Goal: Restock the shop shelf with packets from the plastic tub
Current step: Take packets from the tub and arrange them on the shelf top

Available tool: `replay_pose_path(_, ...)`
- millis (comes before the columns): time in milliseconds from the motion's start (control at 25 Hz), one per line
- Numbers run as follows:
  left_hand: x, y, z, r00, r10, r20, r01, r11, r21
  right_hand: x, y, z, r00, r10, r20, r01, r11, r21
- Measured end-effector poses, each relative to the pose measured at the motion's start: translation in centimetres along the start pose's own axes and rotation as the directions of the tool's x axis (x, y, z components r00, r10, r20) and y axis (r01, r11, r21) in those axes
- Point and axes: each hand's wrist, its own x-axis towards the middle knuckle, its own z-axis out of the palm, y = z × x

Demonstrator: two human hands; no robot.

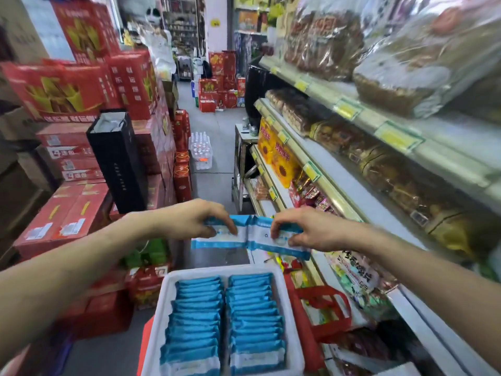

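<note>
A white plastic tub (pixel 165 302) stands low in the middle of the head view, filled with two rows of blue-and-white packets (pixel 225 318) standing on edge. Above its far rim both hands hold blue-and-white packets in the air. My left hand (pixel 195 217) pinches the left packet (pixel 217 241) from above. My right hand (pixel 301 230) grips the right packet (pixel 263 234), its fingers curled over the top edge. The two packets touch side by side. The shop shelf (pixel 336 194) runs along the right, just beyond my right hand.
Shelves on the right carry bagged biscuits (pixel 325 36), yellow sunflower boxes (pixel 276 153) and small sweets. Stacked red cartons (pixel 70 213) and a tall black bag (pixel 119 158) line the left. A red bag (pixel 322 310) hangs beside the tub. The aisle floor (pixel 214 126) runs ahead, with bottled water.
</note>
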Motion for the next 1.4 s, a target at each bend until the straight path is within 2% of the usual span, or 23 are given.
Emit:
replay_pose_path(160, 5.9, 6.6, -10.0, 0.98, 0.187, -0.072, -0.187, 0.982, 0.011, -4.2, 0.5, -11.9, 0.98, 0.04, -0.195, -0.064, 0.991, -0.115)
replay_pose_path(320, 11.8, 14.3, -16.2, 0.922, 0.347, -0.174, -0.36, 0.931, -0.05, -11.7, -0.5, -21.4, 0.915, 0.132, -0.38, -0.186, 0.977, -0.108)
replay_pose_path(400, 15.0, 19.1, -17.8, 0.889, 0.432, -0.154, -0.449, 0.887, -0.105, -16.8, -0.9, -24.4, 0.889, 0.176, -0.422, -0.249, 0.96, -0.125)
replay_pose_path(480, 17.9, 24.3, -18.4, 0.843, 0.525, -0.118, -0.535, 0.841, -0.081, -22.6, -1.0, -26.0, 0.854, 0.227, -0.468, -0.323, 0.937, -0.135)
replay_pose_path(720, 25.2, 38.7, -14.1, 0.67, 0.739, 0.064, -0.737, 0.673, -0.065, -38.3, -1.1, -23.8, 0.699, 0.456, -0.551, -0.565, 0.824, -0.034)
replay_pose_path(880, 27.7, 46.1, -10.7, 0.55, 0.82, 0.161, -0.825, 0.563, -0.051, -47.8, -1.2, -20.3, 0.526, 0.64, -0.559, -0.702, 0.698, 0.138)
replay_pose_path(1000, 28.7, 48.7, -10.2, 0.519, 0.845, 0.132, -0.846, 0.53, -0.066, -51.7, 0.4, -17.3, 0.41, 0.744, -0.528, -0.761, 0.598, 0.252)
replay_pose_path(1080, 29.0, 49.6, -10.1, 0.51, 0.854, 0.104, -0.848, 0.52, -0.107, -52.4, 2.4, -15.4, 0.364, 0.756, -0.543, -0.765, 0.576, 0.289)
replay_pose_path(1160, 29.1, 49.9, -10.1, 0.508, 0.856, 0.094, -0.846, 0.517, -0.131, -52.1, 4.3, -14.4, 0.362, 0.711, -0.602, -0.764, 0.597, 0.245)
replay_pose_path(1280, 29.2, 50.0, -9.9, 0.515, 0.849, 0.114, -0.842, 0.527, -0.119, -51.2, 6.3, -14.6, 0.415, 0.624, -0.662, -0.753, 0.644, 0.135)
replay_pose_path(1400, 29.3, 50.5, -8.8, 0.503, 0.85, 0.157, -0.843, 0.523, -0.129, -50.5, 7.8, -14.7, 0.435, 0.574, -0.694, -0.814, 0.581, -0.029)
